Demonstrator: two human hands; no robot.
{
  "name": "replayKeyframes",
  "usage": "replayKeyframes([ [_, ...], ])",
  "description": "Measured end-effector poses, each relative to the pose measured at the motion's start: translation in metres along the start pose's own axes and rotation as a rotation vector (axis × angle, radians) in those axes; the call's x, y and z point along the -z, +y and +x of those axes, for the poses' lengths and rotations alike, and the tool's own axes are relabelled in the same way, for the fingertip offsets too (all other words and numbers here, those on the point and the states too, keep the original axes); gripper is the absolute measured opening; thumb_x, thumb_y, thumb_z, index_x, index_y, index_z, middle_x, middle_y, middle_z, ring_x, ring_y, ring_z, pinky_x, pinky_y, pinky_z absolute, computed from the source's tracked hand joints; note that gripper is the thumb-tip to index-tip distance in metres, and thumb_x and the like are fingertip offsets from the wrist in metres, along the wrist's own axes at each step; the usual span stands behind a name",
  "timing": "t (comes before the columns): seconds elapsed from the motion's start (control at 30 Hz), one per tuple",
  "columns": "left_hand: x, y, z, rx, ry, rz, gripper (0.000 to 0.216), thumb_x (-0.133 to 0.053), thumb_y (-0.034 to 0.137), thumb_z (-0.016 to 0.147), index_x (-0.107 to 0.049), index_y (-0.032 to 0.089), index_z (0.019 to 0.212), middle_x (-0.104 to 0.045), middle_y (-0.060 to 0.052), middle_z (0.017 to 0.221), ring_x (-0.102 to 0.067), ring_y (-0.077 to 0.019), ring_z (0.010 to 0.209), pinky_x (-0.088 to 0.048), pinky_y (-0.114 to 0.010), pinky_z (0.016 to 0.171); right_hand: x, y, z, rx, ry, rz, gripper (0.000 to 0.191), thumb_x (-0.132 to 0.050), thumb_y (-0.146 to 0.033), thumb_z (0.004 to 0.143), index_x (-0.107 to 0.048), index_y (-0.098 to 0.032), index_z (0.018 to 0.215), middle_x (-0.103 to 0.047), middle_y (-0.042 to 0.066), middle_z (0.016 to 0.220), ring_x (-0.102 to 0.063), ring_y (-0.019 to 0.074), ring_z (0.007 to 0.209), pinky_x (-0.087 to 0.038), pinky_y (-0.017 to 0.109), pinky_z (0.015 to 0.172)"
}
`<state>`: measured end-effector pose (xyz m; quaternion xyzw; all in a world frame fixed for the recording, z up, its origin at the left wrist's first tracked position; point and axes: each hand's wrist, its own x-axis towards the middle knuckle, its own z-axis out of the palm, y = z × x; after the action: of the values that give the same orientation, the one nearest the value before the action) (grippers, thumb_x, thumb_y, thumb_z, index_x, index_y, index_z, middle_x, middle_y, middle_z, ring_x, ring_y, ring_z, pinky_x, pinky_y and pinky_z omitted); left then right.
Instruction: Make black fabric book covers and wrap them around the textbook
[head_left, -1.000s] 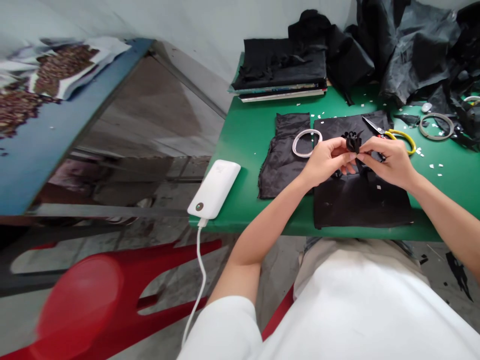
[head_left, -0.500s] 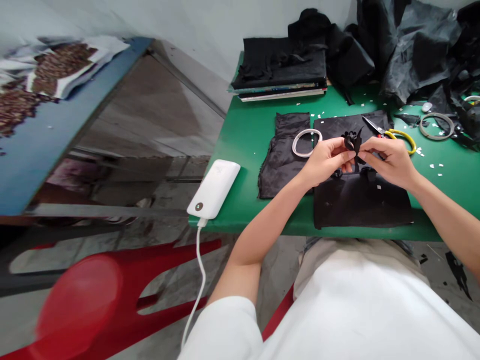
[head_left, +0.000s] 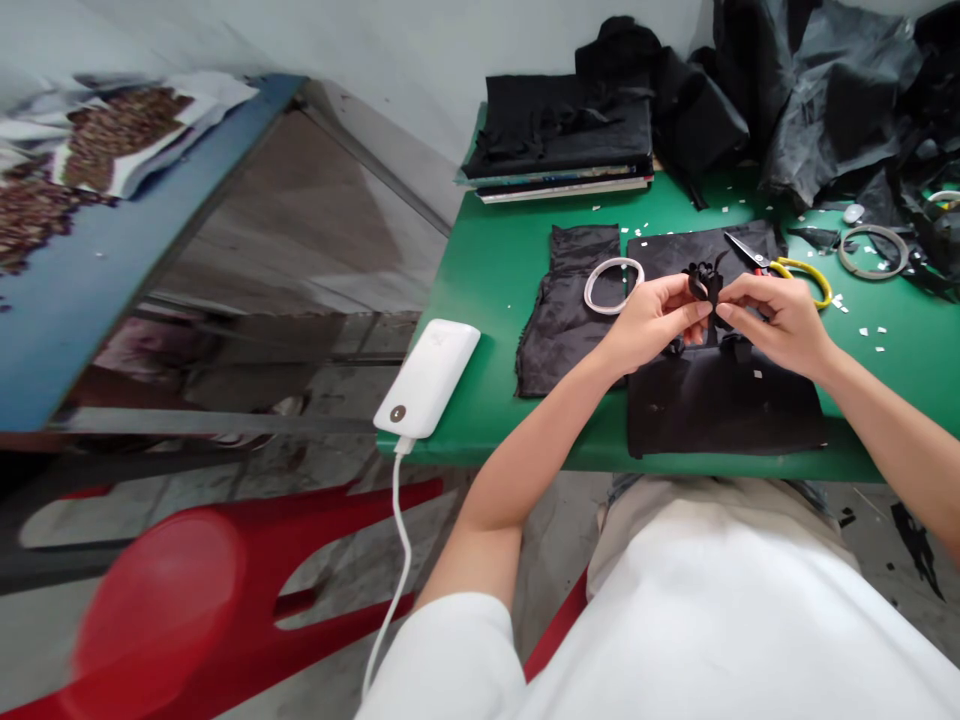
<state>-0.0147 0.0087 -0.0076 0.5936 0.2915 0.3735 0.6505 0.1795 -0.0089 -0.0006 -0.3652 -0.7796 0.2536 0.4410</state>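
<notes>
Between my two hands is a small black piece with looped, curled parts, perhaps of fabric or plastic. My left hand pinches it from the left. Opposite, my right hand has thumb and fingertips pressed together at its right edge; the exact grip is partly hidden. Below the hands lies a black flat sheet with small black bits on it. Yellow-handled scissors rest just beyond my right hand, blades apart. Near my left wrist, a white ring like a tape roll sits on folded black cloth.
A white power bank with a cable hangs near the green table's left edge. Behind are stacked books under black cloth and crumpled black sheeting. A grey ring lies right. A red chair stands left.
A pointed black strip on the piece, upright before, now sits lower and more bent. Both hands stay in nearly the same place.
</notes>
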Motion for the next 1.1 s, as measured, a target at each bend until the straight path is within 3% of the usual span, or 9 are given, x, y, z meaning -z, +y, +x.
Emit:
replayKeyframes([
  [0.67, -0.0011, 0.0041, -0.0015, 0.019, 0.005, -0.007, 0.045, -0.083, 0.052, 0.076, -0.059, 0.016, 0.084, -0.062, 0.003, 0.066, -0.06, -0.0078, 0.055, -0.049, -0.021, 0.053, 0.0005, 0.0002, 0.0003, 0.015, -0.002, -0.004, 0.018, -0.06, -0.031, 0.091, -0.065, -0.021, 0.077, -0.06, -0.002, 0.062, -0.045, 0.0088, 0.051, -0.036, 0.025, 0.05],
  [1.1, -0.0034, 0.0012, -0.0007, 0.017, 0.023, 0.008, 0.047, -0.084, 0.054, 0.073, -0.056, 0.017, 0.081, -0.065, 0.001, 0.07, -0.061, -0.0083, 0.056, -0.049, -0.022, 0.054, -0.0036, 0.0012, -0.0035, -0.008, 0.054, -0.144, 0.009, -0.063, -0.027, 0.082, -0.061, -0.023, 0.074, -0.061, -0.001, 0.062, -0.05, 0.0115, 0.051, -0.038, 0.028, 0.051],
])
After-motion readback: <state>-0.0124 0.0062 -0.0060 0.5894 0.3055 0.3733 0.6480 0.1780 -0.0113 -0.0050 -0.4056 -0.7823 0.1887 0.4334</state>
